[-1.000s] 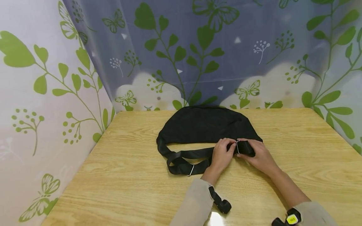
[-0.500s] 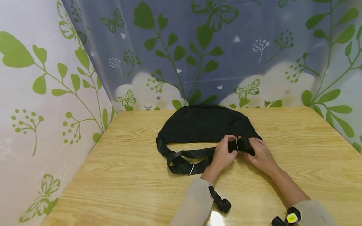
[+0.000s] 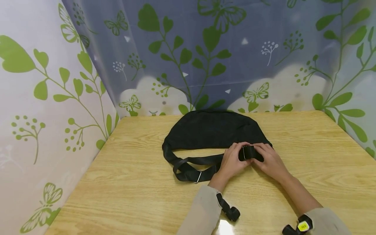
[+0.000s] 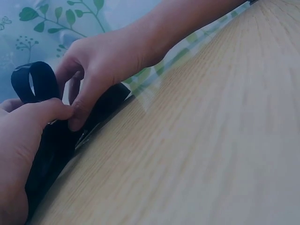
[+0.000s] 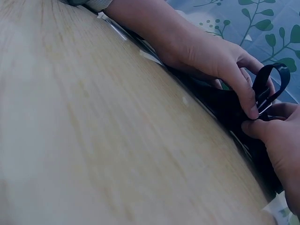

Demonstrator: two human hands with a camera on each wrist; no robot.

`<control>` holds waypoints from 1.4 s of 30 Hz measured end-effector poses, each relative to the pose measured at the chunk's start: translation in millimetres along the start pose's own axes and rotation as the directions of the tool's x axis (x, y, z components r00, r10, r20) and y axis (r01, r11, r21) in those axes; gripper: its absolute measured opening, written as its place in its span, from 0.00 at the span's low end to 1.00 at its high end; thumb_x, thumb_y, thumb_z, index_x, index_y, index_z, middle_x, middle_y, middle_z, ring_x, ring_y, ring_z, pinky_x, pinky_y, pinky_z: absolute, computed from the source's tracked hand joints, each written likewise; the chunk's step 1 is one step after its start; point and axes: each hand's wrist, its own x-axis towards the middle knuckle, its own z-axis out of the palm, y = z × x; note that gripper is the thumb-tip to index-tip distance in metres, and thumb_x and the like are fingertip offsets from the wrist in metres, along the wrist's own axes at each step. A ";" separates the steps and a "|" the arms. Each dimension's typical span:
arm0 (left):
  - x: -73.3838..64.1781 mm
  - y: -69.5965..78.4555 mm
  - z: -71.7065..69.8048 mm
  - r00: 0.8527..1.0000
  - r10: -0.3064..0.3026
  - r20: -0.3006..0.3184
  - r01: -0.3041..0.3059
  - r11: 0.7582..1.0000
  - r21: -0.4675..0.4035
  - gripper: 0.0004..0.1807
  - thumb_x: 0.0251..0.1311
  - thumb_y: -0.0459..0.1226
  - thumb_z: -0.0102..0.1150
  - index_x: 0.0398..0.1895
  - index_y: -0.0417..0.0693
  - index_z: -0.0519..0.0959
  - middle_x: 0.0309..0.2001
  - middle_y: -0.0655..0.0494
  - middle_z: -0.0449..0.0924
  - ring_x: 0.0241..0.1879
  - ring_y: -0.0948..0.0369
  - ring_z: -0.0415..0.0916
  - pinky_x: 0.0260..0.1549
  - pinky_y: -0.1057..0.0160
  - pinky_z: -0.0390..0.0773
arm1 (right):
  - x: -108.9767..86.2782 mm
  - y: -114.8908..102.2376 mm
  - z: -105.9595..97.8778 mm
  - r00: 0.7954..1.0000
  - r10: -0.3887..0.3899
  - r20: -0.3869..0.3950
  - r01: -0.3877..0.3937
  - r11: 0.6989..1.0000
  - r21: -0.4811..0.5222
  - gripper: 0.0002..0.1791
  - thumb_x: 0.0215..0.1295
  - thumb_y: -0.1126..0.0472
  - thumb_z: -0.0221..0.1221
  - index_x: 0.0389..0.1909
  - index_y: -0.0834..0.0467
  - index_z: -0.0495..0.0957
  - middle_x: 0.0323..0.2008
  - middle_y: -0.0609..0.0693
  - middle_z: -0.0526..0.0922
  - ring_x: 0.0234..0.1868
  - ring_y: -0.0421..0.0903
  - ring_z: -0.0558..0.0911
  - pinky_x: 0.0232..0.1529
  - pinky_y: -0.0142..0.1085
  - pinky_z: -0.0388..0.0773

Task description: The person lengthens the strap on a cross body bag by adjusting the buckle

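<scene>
A black waist bag [image 3: 214,129] lies flat on the wooden table, its webbing strap [image 3: 205,160] looped along the near side. My left hand [image 3: 232,163] pinches the strap beside a metal slide buckle [image 3: 243,152]. From the other side, my right hand [image 3: 273,163] pinches the webbing just right of that buckle. Both thumbs meet below it in the wrist views. A small strap loop [image 4: 21,82] stands up above the fingers in the left wrist view. Fingers partly cover the buckle [image 5: 265,108] in the right wrist view.
A second metal slide buckle [image 3: 199,176] lies on the strap at the left. The wooden table [image 3: 132,195] extends to a patterned cloth backdrop [image 3: 235,65] behind the bag. Black wrist straps [image 3: 229,209] hang by the sleeves.
My left hand has shifted slightly right, closing up to the right hand. The slide buckle has moved a little left between them. The bag stays put.
</scene>
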 end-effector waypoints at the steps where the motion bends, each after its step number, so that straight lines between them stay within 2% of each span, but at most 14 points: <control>1: 0.0 -0.2 0.1 1.000 0.003 -0.001 -0.003 1.000 0.014 0.29 0.48 0.45 0.68 0.56 0.59 0.70 0.43 0.60 0.72 0.40 0.65 0.70 0.41 0.70 0.65 | 0.0 0.2 0.0 1.000 0.001 0.000 -0.001 1.000 -0.001 0.26 0.35 0.72 0.71 0.41 0.72 0.76 0.41 0.59 0.75 0.40 0.56 0.73 0.41 0.48 0.68; 6: 0.5 -1.2 0.8 1.000 -0.013 0.014 0.012 0.998 0.064 0.30 0.43 0.40 0.71 0.52 0.55 0.70 0.41 0.59 0.72 0.39 0.65 0.71 0.43 0.68 0.66 | -0.1 0.1 -0.2 1.000 0.011 -0.016 -0.011 1.000 0.004 0.26 0.37 0.72 0.70 0.44 0.66 0.78 0.39 0.56 0.75 0.37 0.55 0.77 0.35 0.48 0.73; 10: 0.5 -1.4 0.9 0.999 -0.043 0.033 0.040 0.996 0.082 0.30 0.40 0.39 0.72 0.50 0.54 0.69 0.40 0.60 0.72 0.39 0.66 0.71 0.44 0.67 0.66 | 0.6 -1.7 -0.6 0.999 0.038 -0.038 -0.038 0.999 0.000 0.22 0.40 0.73 0.69 0.41 0.62 0.80 0.34 0.52 0.75 0.30 0.47 0.76 0.27 0.40 0.73; 15: 0.8 -2.4 0.9 0.999 -0.004 0.035 -0.001 0.988 0.154 0.31 0.40 0.44 0.73 0.48 0.53 0.69 0.39 0.60 0.73 0.40 0.65 0.72 0.43 0.67 0.67 | 1.4 -3.7 -1.9 0.995 0.074 -0.070 -0.074 0.997 0.010 0.17 0.42 0.74 0.69 0.36 0.59 0.81 0.30 0.48 0.76 0.25 0.40 0.74 0.22 0.28 0.67; 19: 0.3 -3.2 1.4 0.999 0.030 0.026 -0.034 0.981 0.190 0.31 0.40 0.46 0.74 0.47 0.52 0.69 0.38 0.59 0.74 0.39 0.64 0.73 0.42 0.67 0.68 | 1.7 -4.5 -2.7 0.993 0.078 -0.092 -0.076 0.997 0.019 0.16 0.42 0.74 0.68 0.34 0.59 0.82 0.29 0.47 0.76 0.25 0.39 0.74 0.24 0.24 0.65; 23: -0.5 -3.5 1.1 0.999 0.043 0.014 -0.045 0.979 0.197 0.29 0.41 0.43 0.72 0.47 0.53 0.69 0.38 0.59 0.74 0.38 0.64 0.73 0.41 0.68 0.68 | 1.9 -5.1 -3.0 0.989 0.066 -0.135 -0.067 0.998 -0.001 0.15 0.40 0.75 0.69 0.32 0.60 0.83 0.28 0.47 0.77 0.25 0.41 0.74 0.25 0.28 0.67; 28: -0.3 -3.5 0.4 1.000 0.028 -0.005 -0.026 0.984 0.176 0.31 0.38 0.42 0.74 0.47 0.53 0.70 0.38 0.60 0.74 0.37 0.65 0.72 0.39 0.70 0.68 | 3.4 -5.7 -3.7 0.973 0.049 -0.225 -0.064 0.996 -0.059 0.14 0.39 0.74 0.69 0.30 0.60 0.85 0.25 0.49 0.77 0.25 0.49 0.73 0.30 0.42 0.64; 32: 0.5 -2.9 0.5 0.999 0.013 -0.044 -0.007 0.989 0.150 0.32 0.36 0.42 0.75 0.47 0.53 0.70 0.37 0.61 0.74 0.36 0.65 0.72 0.38 0.71 0.69 | 4.9 -5.2 -4.6 0.959 0.085 -0.270 -0.109 0.991 -0.077 0.12 0.40 0.74 0.68 0.29 0.60 0.85 0.24 0.51 0.78 0.25 0.51 0.71 0.31 0.46 0.61; 37: 1.3 -1.5 0.0 0.996 -0.011 -0.087 0.021 0.994 0.109 0.30 0.36 0.41 0.74 0.46 0.53 0.71 0.37 0.61 0.75 0.34 0.65 0.73 0.34 0.71 0.69 | 4.8 -3.8 -6.0 0.938 0.162 -0.307 -0.201 0.975 -0.098 0.10 0.41 0.73 0.69 0.27 0.60 0.85 0.24 0.54 0.79 0.26 0.53 0.72 0.29 0.45 0.59; 39: 1.3 -1.2 0.0 0.996 -0.015 -0.083 0.022 0.995 0.094 0.30 0.36 0.41 0.74 0.46 0.53 0.71 0.37 0.61 0.75 0.34 0.65 0.73 0.35 0.71 0.68 | 4.3 -3.7 -6.6 0.938 0.174 -0.301 -0.213 0.971 -0.104 0.10 0.41 0.73 0.69 0.27 0.61 0.85 0.24 0.54 0.79 0.26 0.54 0.72 0.29 0.45 0.59; 42: 0.7 -0.9 0.1 0.999 0.001 -0.045 0.002 0.998 0.067 0.29 0.39 0.40 0.73 0.46 0.53 0.71 0.38 0.60 0.75 0.35 0.65 0.73 0.36 0.72 0.69 | 3.2 -3.4 -6.7 0.954 0.144 -0.262 -0.174 0.980 -0.096 0.11 0.41 0.74 0.68 0.29 0.61 0.84 0.26 0.54 0.79 0.29 0.54 0.74 0.32 0.46 0.62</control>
